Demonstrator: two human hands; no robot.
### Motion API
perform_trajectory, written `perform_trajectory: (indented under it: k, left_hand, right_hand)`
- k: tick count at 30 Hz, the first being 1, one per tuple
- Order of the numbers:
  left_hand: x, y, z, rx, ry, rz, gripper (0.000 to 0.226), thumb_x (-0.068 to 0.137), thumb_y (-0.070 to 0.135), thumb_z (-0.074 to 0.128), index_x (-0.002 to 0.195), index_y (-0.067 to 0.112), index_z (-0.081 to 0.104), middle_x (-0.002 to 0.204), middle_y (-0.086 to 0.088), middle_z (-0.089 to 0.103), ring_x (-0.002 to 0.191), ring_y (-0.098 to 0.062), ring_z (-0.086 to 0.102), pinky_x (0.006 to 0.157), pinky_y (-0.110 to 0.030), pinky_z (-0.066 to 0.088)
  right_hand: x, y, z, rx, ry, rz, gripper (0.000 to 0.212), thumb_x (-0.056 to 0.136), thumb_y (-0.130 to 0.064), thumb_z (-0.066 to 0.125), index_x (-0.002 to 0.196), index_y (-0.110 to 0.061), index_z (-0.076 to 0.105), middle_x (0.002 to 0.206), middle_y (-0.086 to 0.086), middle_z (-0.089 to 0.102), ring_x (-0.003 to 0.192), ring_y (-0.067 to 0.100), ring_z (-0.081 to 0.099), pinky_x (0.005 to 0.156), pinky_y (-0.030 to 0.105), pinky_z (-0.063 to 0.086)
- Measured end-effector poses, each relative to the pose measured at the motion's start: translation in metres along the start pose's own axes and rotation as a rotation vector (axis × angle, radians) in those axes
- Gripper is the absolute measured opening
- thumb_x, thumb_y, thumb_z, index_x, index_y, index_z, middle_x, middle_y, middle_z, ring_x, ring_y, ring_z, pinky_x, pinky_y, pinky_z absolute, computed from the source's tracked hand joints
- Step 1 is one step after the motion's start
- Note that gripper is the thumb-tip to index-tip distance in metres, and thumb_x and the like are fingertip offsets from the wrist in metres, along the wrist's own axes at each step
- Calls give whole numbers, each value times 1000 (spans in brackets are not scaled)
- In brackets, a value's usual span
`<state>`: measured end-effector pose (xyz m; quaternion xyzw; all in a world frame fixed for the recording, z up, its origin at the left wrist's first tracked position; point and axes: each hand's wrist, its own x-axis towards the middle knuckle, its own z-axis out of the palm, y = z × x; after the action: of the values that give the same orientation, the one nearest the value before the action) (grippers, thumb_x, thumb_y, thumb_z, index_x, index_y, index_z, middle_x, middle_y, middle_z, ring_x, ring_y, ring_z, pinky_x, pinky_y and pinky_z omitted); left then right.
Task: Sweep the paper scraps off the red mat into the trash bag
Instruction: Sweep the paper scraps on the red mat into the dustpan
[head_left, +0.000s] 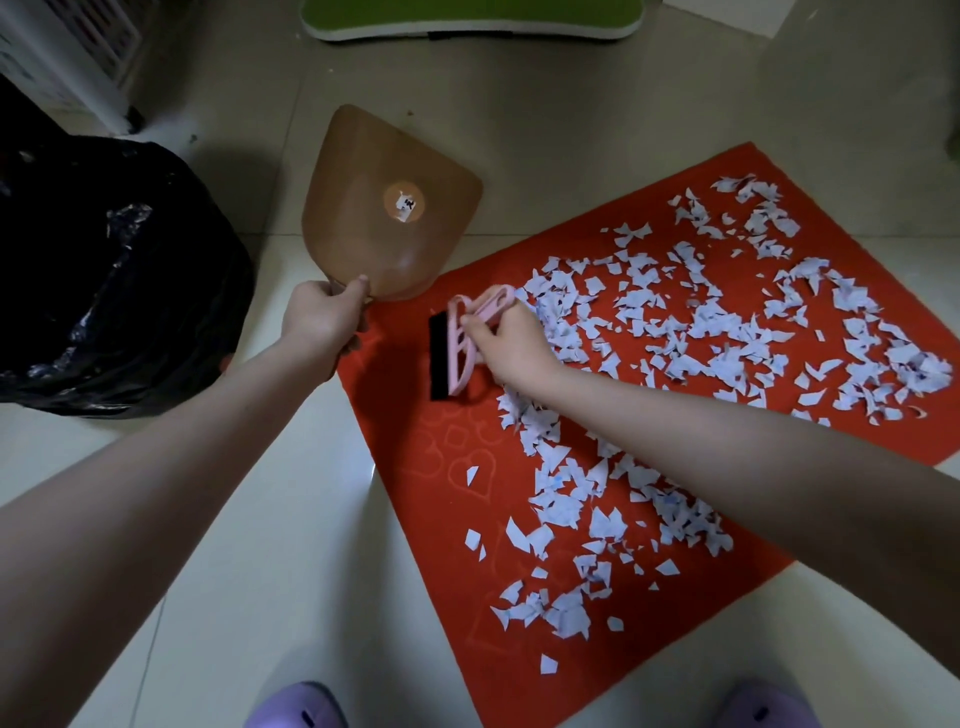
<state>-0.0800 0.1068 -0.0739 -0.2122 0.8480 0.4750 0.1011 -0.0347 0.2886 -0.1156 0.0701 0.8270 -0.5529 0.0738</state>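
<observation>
A red mat (415, 499) lies on the tiled floor, strewn with several white paper scraps (675, 332) over its middle and right. My left hand (322, 322) grips the handle of a brown dustpan (384, 218), lifted with its underside toward me, just beyond the mat's left corner. My right hand (514, 343) holds a pink hand brush (462, 348) with black bristles, over the mat's left part beside the scraps. A black trash bag (104, 270) stands open at the left.
A white slatted unit (67, 52) stands at the far left. A green and white board (467, 21) lies at the top edge. Two purple slippers (296, 706) show at the bottom. Pale floor tiles surround the mat.
</observation>
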Motion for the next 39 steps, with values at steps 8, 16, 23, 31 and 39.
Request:
perform_trajectory:
  k: [8,16,23,31,39]
  left_hand:
    - [1,0,4,4,-29,-3,35,95,35,53,69,12,55,60,-8,55,46,-21,45,54,-29,40]
    - [-2,4,13,31,-21,35,36,94,36,53,66,12,54,57,-8,55,39,-19,46,53,-28,40]
    - [-3,3,10,32,-23,20,36,95,36,52,68,11,54,59,-8,54,38,-16,47,49,-28,39]
    - [-1,-4,5,39,-32,11,35,95,37,52,71,11,57,59,-8,56,44,-21,46,50,-27,39]
    - [-4,5,12,40,-48,39,35,94,37,52,68,14,56,58,-6,55,43,-20,45,50,-27,38]
  right_hand:
    - [-47,-3,-61,-13,204,-106,5,95,-22,47,93,-24,51,91,11,64,81,27,67,73,49,56]
    - [-19,-5,-17,34,66,-94,7,92,-20,55,89,-23,49,88,12,65,81,23,67,73,45,56]
    - [16,4,-8,85,47,56,15,95,-22,53,94,-7,57,86,27,67,82,43,67,72,60,54]
    - [-35,9,-57,-14,259,-50,11,96,-24,46,86,-23,50,86,7,65,81,19,66,72,42,57]
    - [-66,0,-29,43,-77,-47,9,94,-13,55,89,-20,53,83,8,66,76,22,68,68,46,57]
